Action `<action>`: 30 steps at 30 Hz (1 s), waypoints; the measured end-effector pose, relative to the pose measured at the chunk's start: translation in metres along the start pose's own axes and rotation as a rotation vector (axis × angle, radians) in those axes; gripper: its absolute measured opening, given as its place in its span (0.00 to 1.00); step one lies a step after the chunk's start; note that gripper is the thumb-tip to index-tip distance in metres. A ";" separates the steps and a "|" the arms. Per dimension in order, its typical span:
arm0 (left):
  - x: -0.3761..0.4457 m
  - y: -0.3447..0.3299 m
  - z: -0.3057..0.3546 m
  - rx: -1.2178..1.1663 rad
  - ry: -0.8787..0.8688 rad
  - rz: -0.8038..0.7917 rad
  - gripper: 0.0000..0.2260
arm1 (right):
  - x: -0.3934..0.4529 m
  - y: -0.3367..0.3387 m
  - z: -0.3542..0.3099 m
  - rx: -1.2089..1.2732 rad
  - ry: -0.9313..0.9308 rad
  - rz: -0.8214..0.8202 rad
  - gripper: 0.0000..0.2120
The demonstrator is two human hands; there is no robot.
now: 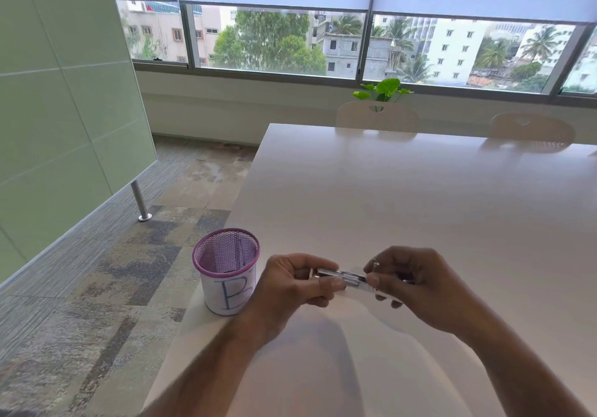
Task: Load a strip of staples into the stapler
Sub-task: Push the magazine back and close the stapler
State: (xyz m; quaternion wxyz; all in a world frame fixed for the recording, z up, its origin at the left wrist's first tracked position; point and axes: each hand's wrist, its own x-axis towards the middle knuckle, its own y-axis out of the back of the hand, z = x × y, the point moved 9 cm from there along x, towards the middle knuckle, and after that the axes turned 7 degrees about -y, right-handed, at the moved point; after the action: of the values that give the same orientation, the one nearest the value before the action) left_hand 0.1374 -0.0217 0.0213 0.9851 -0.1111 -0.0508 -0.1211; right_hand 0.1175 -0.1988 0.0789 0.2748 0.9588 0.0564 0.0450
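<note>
Currently the stapler (342, 278) lies level between both hands above the bench (420, 196), long axis running left to right. Left hand (297, 282) pinches its left end; right hand (410, 282) closes on the right end. No staple strip can be made out.

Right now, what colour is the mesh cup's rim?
Purple, on the mesh cup; head view shows it.

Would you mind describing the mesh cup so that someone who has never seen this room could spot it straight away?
Start at the large white table and follow its left edge toward the person. Near that corner, just left of the left hand, stands the mesh cup, upright and open-topped. It is the only container there: purple wire mesh with a purple rim, and a white label below bearing a blue handwritten B.
</note>
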 end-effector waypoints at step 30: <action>-0.001 0.004 0.005 0.136 -0.019 0.020 0.08 | 0.004 0.023 0.028 0.031 -0.119 -0.112 0.13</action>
State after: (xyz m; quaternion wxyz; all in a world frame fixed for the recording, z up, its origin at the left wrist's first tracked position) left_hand 0.1370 -0.0169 0.0250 0.9910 -0.0453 -0.0670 -0.1064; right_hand 0.1263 -0.2324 0.0672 0.2648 0.9592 0.0944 -0.0285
